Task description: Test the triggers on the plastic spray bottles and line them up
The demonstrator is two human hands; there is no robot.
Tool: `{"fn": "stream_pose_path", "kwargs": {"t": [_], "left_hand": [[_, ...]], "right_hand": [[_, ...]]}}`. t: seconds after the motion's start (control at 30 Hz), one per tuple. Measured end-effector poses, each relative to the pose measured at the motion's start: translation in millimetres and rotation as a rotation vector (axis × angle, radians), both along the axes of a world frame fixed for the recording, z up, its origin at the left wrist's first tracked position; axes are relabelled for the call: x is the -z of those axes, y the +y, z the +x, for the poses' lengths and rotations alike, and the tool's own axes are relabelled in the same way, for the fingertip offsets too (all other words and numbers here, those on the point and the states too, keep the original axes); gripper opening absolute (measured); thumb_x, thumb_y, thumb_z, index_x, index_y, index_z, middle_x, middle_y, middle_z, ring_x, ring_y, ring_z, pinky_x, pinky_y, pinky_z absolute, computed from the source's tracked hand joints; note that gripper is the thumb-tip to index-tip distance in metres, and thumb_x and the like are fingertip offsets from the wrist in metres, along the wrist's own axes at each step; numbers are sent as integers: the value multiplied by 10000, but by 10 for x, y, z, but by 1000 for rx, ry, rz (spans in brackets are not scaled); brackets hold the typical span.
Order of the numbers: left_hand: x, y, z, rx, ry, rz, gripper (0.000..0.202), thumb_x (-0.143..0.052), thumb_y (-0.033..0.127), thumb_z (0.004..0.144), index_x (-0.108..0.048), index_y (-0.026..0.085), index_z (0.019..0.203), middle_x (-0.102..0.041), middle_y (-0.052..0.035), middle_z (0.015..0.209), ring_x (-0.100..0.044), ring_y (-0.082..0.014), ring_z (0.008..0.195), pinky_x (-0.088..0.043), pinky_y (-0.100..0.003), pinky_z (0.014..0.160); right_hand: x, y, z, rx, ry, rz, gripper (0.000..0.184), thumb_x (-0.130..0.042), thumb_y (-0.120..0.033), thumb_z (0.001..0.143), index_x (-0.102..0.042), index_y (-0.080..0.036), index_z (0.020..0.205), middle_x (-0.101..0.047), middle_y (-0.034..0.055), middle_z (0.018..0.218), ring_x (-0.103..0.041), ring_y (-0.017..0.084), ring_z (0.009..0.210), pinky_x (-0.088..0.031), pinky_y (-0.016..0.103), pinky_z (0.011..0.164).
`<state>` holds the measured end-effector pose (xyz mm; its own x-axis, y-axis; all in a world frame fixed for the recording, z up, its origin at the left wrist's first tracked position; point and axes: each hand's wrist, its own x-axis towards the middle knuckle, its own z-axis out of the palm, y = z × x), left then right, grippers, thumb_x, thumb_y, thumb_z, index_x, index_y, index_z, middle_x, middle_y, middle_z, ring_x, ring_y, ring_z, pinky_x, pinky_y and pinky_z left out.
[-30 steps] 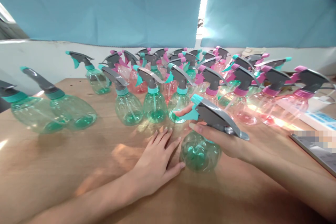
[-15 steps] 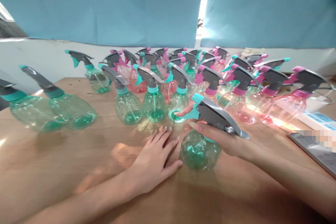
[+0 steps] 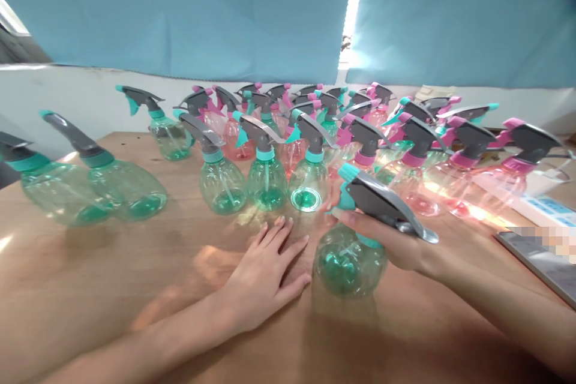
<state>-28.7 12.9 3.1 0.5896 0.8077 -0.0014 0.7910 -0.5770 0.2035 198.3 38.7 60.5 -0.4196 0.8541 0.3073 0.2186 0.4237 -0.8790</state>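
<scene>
The right hand (image 3: 391, 242) is grasping a green spray bottle (image 3: 348, 267) below its grey sprayer head (image 3: 380, 199), with the thumb laid across the near side and a finger at the turquoise trigger (image 3: 346, 197). This bottle is in front of the person, a little right of the middle; whether its base touches the wooden table (image 3: 202, 336), I cannot tell. The left hand (image 3: 265, 273) grips nothing: it lies palm down on the wood, fingers spread, and its thumb tip is just beside the bottle.

Just beyond the hands, three green bottles with turquoise collars (image 3: 267, 183) stand side by side. To the right of them, the row continues with pink-collared bottles (image 3: 414, 159). Behind these rows, more bottles of both colours are crowded, partly hidden one by another. At the left, two green bottles (image 3: 126, 189) overlap in the view, and another single bottle (image 3: 168, 139) stands farther back. At the right edge lies a flat dark device (image 3: 535, 261), partly blurred. Blue curtains (image 3: 202, 12) hang behind the table, with a bright gap (image 3: 355, 6) between them.
</scene>
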Motion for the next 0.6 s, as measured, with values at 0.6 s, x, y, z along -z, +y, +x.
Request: {"fn": "stream_pose_path", "kwargs": {"t": [0.6], "left_hand": [[4,-11,5,8,-48,15,531,-478,491,956,-484,193,1396,-330,-150,1524,-233,-343,1419,-234,-552,1117]], "right_hand": [[-61,-41,-70,-45,49,-84,142,-553,-350,891,-620,-230,926,-530,-17,714,-514,134,654,-409,280,600]]}}
